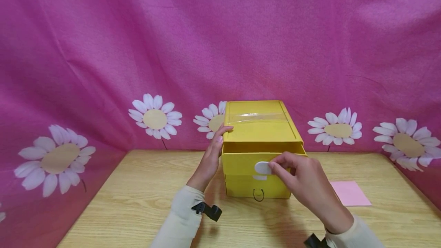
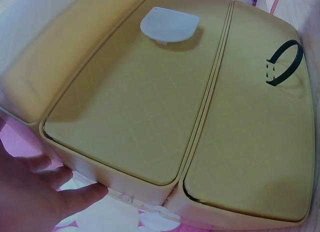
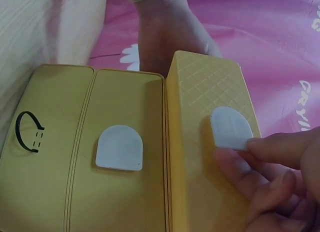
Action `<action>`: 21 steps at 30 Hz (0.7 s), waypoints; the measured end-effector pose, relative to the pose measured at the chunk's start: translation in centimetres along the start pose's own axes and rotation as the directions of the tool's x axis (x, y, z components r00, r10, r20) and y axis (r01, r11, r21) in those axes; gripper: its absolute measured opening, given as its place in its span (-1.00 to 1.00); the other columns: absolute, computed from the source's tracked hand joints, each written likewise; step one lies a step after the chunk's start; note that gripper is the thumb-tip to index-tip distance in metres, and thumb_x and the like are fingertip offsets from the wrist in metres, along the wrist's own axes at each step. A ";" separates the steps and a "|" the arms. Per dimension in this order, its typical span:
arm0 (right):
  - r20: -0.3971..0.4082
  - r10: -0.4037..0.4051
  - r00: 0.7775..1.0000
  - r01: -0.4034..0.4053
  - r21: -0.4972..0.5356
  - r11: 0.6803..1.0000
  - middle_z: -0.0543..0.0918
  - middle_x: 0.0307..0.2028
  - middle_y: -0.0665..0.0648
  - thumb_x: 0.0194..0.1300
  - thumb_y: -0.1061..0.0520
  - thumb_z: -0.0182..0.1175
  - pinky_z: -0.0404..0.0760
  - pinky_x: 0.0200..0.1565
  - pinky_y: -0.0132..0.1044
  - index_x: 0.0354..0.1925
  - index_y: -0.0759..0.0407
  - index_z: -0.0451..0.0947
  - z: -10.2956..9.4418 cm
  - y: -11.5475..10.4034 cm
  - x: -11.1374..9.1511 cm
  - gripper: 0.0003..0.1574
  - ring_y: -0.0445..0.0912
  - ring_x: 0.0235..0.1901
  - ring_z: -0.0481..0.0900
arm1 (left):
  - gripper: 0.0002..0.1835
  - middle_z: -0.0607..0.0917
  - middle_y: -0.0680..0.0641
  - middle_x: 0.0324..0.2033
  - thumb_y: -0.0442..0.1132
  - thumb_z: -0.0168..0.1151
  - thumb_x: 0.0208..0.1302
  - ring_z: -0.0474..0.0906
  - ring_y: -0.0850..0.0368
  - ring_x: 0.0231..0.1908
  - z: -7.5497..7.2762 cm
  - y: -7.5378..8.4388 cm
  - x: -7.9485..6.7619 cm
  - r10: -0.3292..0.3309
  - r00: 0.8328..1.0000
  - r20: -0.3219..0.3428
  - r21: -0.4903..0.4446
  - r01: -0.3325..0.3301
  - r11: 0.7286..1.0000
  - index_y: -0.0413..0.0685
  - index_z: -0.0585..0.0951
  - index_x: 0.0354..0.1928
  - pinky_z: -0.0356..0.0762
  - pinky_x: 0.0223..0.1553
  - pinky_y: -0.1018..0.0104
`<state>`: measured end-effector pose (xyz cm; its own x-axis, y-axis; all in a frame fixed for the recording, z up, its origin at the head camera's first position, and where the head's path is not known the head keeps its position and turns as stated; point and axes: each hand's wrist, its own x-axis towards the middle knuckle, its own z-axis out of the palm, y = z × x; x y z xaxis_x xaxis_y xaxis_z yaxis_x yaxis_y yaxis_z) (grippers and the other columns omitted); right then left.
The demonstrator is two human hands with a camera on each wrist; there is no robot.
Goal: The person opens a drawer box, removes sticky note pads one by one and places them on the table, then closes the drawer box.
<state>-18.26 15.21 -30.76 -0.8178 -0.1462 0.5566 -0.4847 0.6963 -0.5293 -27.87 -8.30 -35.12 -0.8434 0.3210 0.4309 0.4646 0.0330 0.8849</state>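
A yellow drawer box (image 1: 256,131) stands on the table, its top drawer (image 1: 237,163) partly pulled out. My right hand (image 1: 310,181) pinches the white tab handle (image 3: 231,129) on that drawer's front between thumb and finger. Against the left side of the box rests my left hand (image 1: 208,163), fingers extended, with fingertips at the upper edge. The drawer below looks closed and carries its own white handle (image 3: 120,149). On the lowest drawer front is a black loop pull (image 2: 299,54). What lies inside the top drawer is hidden.
A pink square sheet (image 1: 353,193) lies on the wooden table (image 1: 138,202) to the right of the box. Close behind hangs a magenta cloth (image 1: 220,49) with white daisies. Clear tape (image 1: 258,117) crosses the box top.
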 end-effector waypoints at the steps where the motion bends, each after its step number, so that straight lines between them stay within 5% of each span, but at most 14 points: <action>1: 0.000 -0.001 1.000 0.001 0.000 1.000 0.46 -0.66 -0.23 0.23 0.03 0.33 0.25 -0.67 -0.39 -0.39 -0.12 0.66 0.0 0.1 0.1 -0.95 -0.29 -0.70 0.26 | -0.53 -0.14 -0.03 0.51 -0.10 -0.45 0.56 -0.24 0.05 0.47 0.0 0.0 0.0 -0.001 1.000 0.000 0.000 0.001 1.000 0.05 0.23 0.39 -0.08 0.32 -0.28; 9: 0.019 0.028 0.999 -0.028 -0.001 1.000 0.57 -0.60 -0.14 0.24 0.05 0.32 0.28 -0.64 -0.38 -0.38 -0.08 0.67 0.2 0.3 0.7 -0.95 -0.26 -0.68 0.30 | -0.52 -0.08 0.13 0.49 0.10 -0.39 0.53 -0.19 0.13 0.46 0.0 -0.3 -0.1 0.031 0.999 -0.007 0.002 -0.031 1.000 0.25 0.28 0.35 -0.03 0.30 -0.31; 16: 0.011 0.030 0.999 -0.030 -0.005 1.000 0.52 -0.63 -0.15 0.23 0.07 0.33 0.28 -0.65 -0.38 -0.40 -0.06 0.67 0.4 0.7 1.3 -0.94 -0.25 -0.67 0.30 | -0.53 -0.13 -0.07 0.51 -0.13 -0.45 0.56 -0.23 0.04 0.47 0.3 2.1 -0.6 0.003 1.000 0.003 -0.009 -0.003 1.000 -0.03 0.23 0.38 -0.03 0.31 -0.28; 21: 0.013 0.043 0.999 -0.043 -0.011 0.999 0.51 -0.64 -0.16 0.22 0.07 0.33 0.28 -0.64 -0.37 -0.40 -0.06 0.67 0.5 0.8 1.5 -0.94 -0.24 -0.66 0.31 | -0.53 -0.12 0.01 0.51 -0.06 -0.45 0.56 -0.22 0.09 0.46 0.1 0.2 -0.1 0.009 1.000 -0.004 -0.001 -0.009 1.000 0.10 0.24 0.39 -0.02 0.31 -0.29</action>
<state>-20.07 15.21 -30.70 -0.8418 -0.1252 0.5251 -0.4460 0.7093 -0.5458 -27.70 -8.21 -35.00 -0.8405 0.3173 0.4393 0.4716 0.0290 0.8813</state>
